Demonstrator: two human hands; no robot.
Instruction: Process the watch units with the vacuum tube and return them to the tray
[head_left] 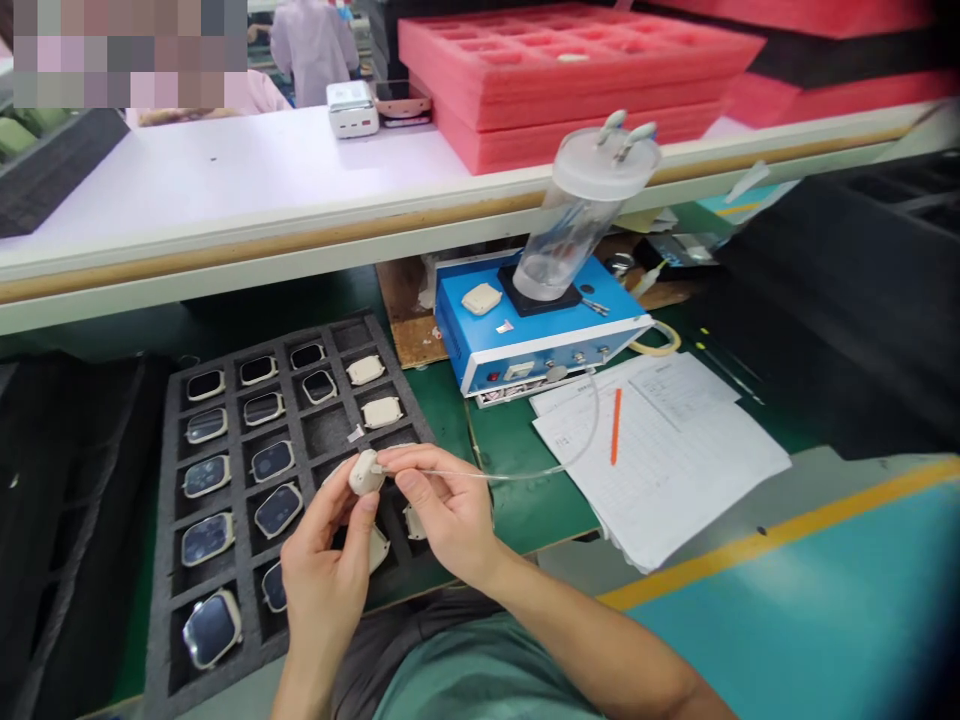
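A small cream watch case (365, 474) is pinched between the thumb and fingers of my left hand (330, 560), held up over the foam tray. Close against it, my right hand (450, 510) is closed on the end of a thin clear tube (525, 476), whose tip meets the case's right side. The tube loops back to the front of a blue machine (540, 340). Below my hands, the dark grey foam tray (161, 560) holds several watches with dark screens (212, 628) on the left and several cream cases (382, 412) on the right. My hands hide part of the tray.
On the blue machine stand a clear cylinder (559, 235) and another cream case (481, 298). Papers (675, 470) with an orange stick (616, 427) lie to the right. A white shelf (247, 180) crosses behind, carrying red foam trays (517, 100). Black foam (67, 520) flanks the left.
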